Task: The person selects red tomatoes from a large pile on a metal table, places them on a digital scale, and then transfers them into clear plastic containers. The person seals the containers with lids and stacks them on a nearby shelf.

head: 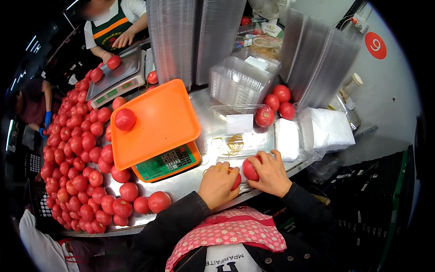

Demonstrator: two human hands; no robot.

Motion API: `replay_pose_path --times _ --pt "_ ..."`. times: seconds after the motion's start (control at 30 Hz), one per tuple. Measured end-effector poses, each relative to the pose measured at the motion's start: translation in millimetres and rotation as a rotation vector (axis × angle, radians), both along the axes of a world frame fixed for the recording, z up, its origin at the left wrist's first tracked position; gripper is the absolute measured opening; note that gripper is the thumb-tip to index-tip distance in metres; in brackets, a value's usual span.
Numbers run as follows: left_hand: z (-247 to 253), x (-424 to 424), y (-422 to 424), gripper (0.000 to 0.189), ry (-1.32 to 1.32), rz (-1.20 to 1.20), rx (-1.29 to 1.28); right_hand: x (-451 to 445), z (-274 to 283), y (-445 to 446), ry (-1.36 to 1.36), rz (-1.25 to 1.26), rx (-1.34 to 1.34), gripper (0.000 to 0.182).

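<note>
My left hand [219,183] is closed around a red tomato [236,178] near the front edge of the metal table, with a thin yellow rubber band across its fingers. Just to the right, my right hand [271,173] grips a second tomato [250,168]. Both tomatoes are at a clear plastic tray, whose near part my hands partly hide. Beyond them lie yellow rubber bands [235,144] and a clear plastic lid with a white paper piece [240,123]. One tomato [125,119] rests on the orange tray [159,119] of a digital scale to the left.
A large heap of tomatoes [81,142] covers the table's left side. Tall stacks of clear containers [171,40] stand at the back. White sheets [287,139] lie at right, near several tomatoes [281,94]. Across the table, a co-worker's hand [124,38] is over another scale [117,80].
</note>
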State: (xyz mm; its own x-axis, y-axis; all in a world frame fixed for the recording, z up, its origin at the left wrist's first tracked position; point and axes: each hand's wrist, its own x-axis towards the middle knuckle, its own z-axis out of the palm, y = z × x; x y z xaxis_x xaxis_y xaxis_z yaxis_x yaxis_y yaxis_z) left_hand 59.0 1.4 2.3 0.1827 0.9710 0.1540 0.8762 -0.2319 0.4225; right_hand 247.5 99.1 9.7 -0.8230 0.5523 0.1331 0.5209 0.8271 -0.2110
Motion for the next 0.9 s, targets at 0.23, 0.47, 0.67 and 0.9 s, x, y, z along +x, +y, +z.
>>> replay_pose_path --times 0.23,0.47,0.67,0.9 --pt "-34.3 5.5 -5.1 0.035 0.091 -0.011 0.037 -11.1 20.7 13.2 -0.269 0.092 0.023 0.068" --pt "-40.3 0.2 -8.2 0.048 0.089 -0.03 -0.121 -207.6 92.5 18.7 0.238 0.421 -0.081 0.058" --pt "-50.8 -4.6 -15.7 0.046 -0.624 0.053 0.111 -385.1 12.2 19.1 0.317 0.539 -0.116 0.077" --pt "-42.1 -9.2 -12.1 0.039 -0.18 -0.02 0.082 -342.7 20.8 10.9 0.839 0.076 -1.668 0.048"
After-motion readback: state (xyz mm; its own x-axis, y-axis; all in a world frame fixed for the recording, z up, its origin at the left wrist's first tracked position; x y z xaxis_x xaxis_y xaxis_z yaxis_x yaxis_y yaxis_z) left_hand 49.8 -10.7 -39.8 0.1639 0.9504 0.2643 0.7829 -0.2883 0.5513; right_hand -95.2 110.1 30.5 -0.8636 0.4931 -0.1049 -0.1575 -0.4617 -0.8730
